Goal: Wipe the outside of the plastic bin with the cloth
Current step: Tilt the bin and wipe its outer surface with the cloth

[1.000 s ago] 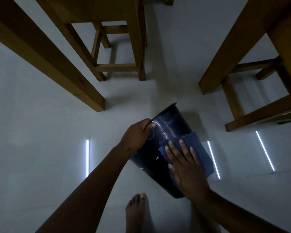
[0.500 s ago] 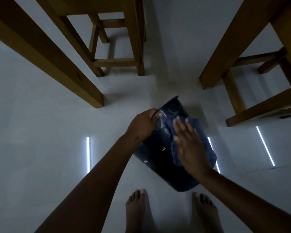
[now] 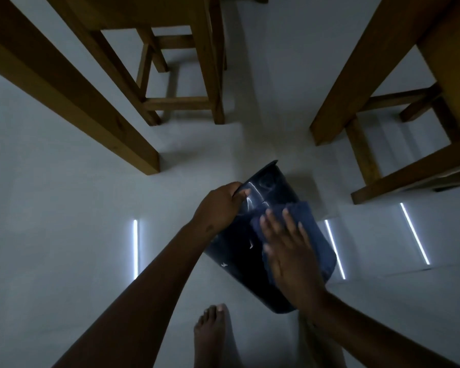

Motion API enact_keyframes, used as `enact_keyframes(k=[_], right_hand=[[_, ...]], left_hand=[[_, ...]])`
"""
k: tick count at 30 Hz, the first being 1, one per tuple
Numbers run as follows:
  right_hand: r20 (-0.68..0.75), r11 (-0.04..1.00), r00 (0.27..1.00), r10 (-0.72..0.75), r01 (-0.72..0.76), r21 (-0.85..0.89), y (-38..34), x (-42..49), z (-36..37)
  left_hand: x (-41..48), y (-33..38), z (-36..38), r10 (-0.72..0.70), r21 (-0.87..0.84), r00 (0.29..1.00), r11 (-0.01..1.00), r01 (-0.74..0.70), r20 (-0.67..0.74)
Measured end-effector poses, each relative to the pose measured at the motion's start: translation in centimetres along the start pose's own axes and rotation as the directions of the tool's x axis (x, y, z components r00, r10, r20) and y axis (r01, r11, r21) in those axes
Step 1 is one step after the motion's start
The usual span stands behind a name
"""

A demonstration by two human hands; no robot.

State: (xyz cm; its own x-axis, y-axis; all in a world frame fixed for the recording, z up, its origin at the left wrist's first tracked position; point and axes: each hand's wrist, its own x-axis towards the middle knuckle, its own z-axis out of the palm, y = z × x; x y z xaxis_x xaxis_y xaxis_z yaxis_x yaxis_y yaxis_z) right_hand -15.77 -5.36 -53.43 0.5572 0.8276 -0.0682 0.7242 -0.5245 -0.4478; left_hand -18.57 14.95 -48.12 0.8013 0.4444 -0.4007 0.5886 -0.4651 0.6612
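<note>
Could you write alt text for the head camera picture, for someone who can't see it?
Seen from above in dim light, a person's right hand presses a blue cloth flat against a tilted dark plastic bin, while the left hand grips its edge. Wooden stools stand on the pale floor.

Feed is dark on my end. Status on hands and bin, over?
Left hand gripping bin rim, bin tilted. Right hand flat, pressing cloth on bin's outer wall. Nothing blocking; bare foot just below.

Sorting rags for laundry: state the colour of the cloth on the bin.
Dark blue cloth, plain, in the head view, the only one; dim light.
</note>
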Motion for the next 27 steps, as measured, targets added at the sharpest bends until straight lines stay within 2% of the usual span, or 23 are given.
enact_keyframes(k=[2, 3, 6, 8, 10, 12, 14, 16, 19, 21, 23, 26, 27], right_hand=[[0.038, 0.991, 0.993, -0.115, 0.117, -0.064, -0.1, -1.1, 0.3], [0.035, 0.99, 0.992, -0.12, 0.122, -0.067, 0.2, -0.8, 0.1], [-0.056, 0.999, 0.998, 0.015, -0.013, 0.038, 2.0, 2.1, -0.9], [-0.072, 0.988, 0.994, 0.083, -0.072, 0.139, 3.5, 3.5, -1.7], [-0.059, 0.986, 0.995, 0.083, -0.074, 0.147, 3.3, 2.8, -1.6], [-0.044, 0.999, 0.999, 0.011, -0.009, 0.035, 1.8, 0.8, -1.0], [0.011, 0.99, 0.991, -0.134, 0.134, -0.047, 0.8, -1.0, -0.3], [0.025, 0.982, 0.983, -0.184, 0.185, -0.036, 1.4, 0.2, -0.6], [-0.029, 0.987, 0.999, 0.032, -0.027, 0.158, 2.7, 3.0, -1.5], [-0.038, 0.978, 0.993, 0.115, -0.106, 0.179, 2.9, 2.3, -1.3], [-0.012, 0.996, 0.999, 0.032, -0.031, 0.079, 2.4, 0.3, -0.8], [0.063, 0.977, 0.978, -0.198, 0.202, -0.064, 1.3, -1.2, -0.2], [0.061, 0.968, 0.971, -0.23, 0.235, -0.088, 1.3, -0.4, -0.4]], left_hand=[[0.0, 0.0, 0.1, 0.013, -0.002, 1.0, 1.0, -0.013, -0.008], [0.1, 0.2, 0.0, 0.027, -0.028, 1.0, 0.999, -0.027, -0.017], [-0.4, -0.1, -0.9, 0.032, -0.174, 0.999, 0.984, -0.036, -0.024], [-1.2, -1.2, -0.9, 0.048, -0.128, 0.998, 0.99, -0.052, -0.034], [-1.8, -1.8, -0.5, 0.059, -0.057, 0.995, 0.996, -0.064, -0.083], [-1.5, -1.7, -0.2, 0.092, -0.024, 0.988, 0.995, -0.096, -0.127], [-0.9, -1.2, -0.2, 0.139, 0.003, 0.981, 0.99, -0.14, -0.134], [-0.7, -1.0, -0.3, 0.167, 0.028, 0.974, 0.986, -0.165, -0.154], [-0.9, -0.5, 0.1, 0.155, 0.029, 0.968, 0.988, -0.152, -0.196], [-0.9, -0.1, 0.2, 0.137, 0.022, 0.968, 0.991, -0.135, -0.21], [-0.9, -0.2, 0.1, 0.118, 0.008, 0.97, 0.993, -0.119, -0.211], [-1.2, -0.5, 0.0, 0.118, -0.009, 0.972, 0.992, -0.123, -0.202], [-1.1, -0.4, 0.0, 0.123, -0.01, 0.973, 0.992, -0.127, -0.197]])
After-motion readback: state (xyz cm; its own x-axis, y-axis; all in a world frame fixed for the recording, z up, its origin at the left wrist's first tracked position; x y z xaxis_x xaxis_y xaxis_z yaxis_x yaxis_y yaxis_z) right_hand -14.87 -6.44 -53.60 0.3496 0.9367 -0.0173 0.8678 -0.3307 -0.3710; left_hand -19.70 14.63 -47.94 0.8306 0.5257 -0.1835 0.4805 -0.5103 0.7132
